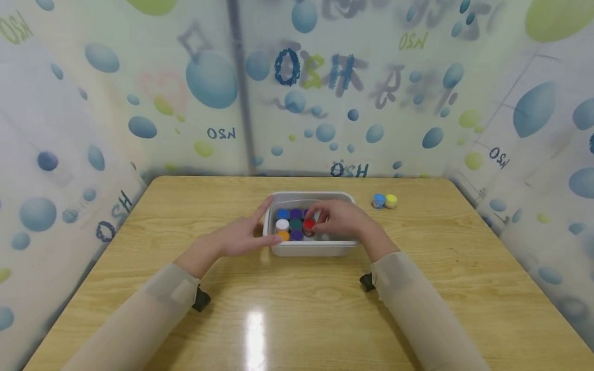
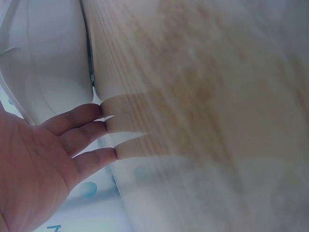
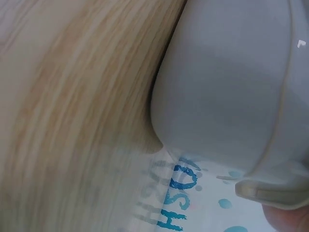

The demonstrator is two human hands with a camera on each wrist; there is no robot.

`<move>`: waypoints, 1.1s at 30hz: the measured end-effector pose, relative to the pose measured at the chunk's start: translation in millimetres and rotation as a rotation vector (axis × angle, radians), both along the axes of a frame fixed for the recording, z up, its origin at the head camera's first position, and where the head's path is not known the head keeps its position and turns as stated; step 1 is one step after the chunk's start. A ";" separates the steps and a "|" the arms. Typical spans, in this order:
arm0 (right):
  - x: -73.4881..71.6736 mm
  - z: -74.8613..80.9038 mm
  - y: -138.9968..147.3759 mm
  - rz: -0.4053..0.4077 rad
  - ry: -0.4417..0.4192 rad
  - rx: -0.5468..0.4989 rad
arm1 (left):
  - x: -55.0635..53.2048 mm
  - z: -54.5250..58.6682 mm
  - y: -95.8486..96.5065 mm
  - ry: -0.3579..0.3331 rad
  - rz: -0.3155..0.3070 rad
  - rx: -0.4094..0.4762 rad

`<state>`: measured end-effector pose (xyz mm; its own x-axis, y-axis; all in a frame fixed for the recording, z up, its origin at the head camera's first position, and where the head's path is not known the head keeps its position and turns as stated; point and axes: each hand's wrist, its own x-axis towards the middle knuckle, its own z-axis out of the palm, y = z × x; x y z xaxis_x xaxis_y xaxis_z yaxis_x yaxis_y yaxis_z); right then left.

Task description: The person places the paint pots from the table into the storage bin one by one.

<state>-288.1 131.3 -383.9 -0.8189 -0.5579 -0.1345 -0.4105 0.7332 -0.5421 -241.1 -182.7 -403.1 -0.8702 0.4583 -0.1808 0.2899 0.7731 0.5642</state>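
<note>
A white plastic tub point(image 1: 315, 250) stands on the table, holding several small lidded pots. Inside it are a blue-lidded pot point(image 1: 282, 214), a white-lidded pot point(image 1: 282, 224), an orange-lidded pot point(image 1: 282, 235), a dark green one point(image 1: 295, 224) and some purple ones. With thumb and fingers, my right hand point(image 1: 345, 219) pinches a red-lidded pot point(image 1: 308, 225) within the tub. My left hand point(image 1: 236, 238) steadies the tub's left end, index finger and thumb stretched along its rim. In the left wrist view, the other fingers point(image 2: 89, 162) reach down to the tabletop.
Behind and right of the tub, a blue pot point(image 1: 378, 201) and a yellow-lidded pot point(image 1: 391, 201) stand side by side on the wooden table point(image 1: 297, 304). Printed curtains point(image 1: 297, 113) with blue and green spots enclose the table at the back and both sides.
</note>
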 end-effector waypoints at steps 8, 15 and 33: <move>1.9 7.0 12.6 -0.039 0.033 -0.245 | -0.9 -1.3 2.5 -0.003 0.004 -0.005; 12.8 15.9 49.4 -0.122 0.041 -0.345 | 1.1 -3.8 1.6 0.004 0.002 -0.007; 34.8 1.4 157.9 -0.245 0.076 -0.226 | -0.3 -2.5 0.2 0.025 0.001 0.012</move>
